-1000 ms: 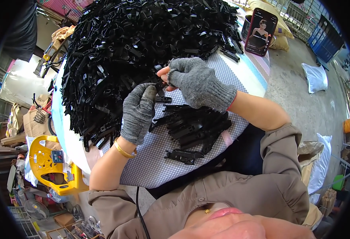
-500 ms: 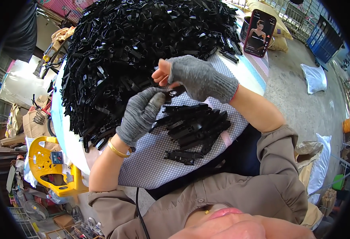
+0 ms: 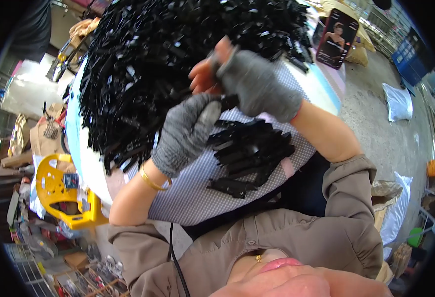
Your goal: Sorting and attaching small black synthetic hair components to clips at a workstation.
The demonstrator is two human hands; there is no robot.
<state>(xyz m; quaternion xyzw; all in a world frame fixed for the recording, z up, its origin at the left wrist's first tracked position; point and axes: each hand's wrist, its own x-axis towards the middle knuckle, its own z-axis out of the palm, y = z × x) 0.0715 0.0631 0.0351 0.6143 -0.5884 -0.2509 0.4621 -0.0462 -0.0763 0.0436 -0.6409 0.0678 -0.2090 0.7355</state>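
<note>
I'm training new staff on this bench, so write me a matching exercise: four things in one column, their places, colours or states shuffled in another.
1. Phone
2. Left hand
3. Large pile of black parts
4. Plastic chair

A. Heaped on the table
B. Yellow
C. Lit up
D. Gloved in grey

Pairs: 1-C, 2-D, 3-A, 4-B

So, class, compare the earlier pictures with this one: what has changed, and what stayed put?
The left hand has moved right, toward the right hand, whose fingers have lifted and spread. A black part shows between them; blur hides any new grip or release. The large pile, smaller heap and phone stayed, though the view shifted.
</note>
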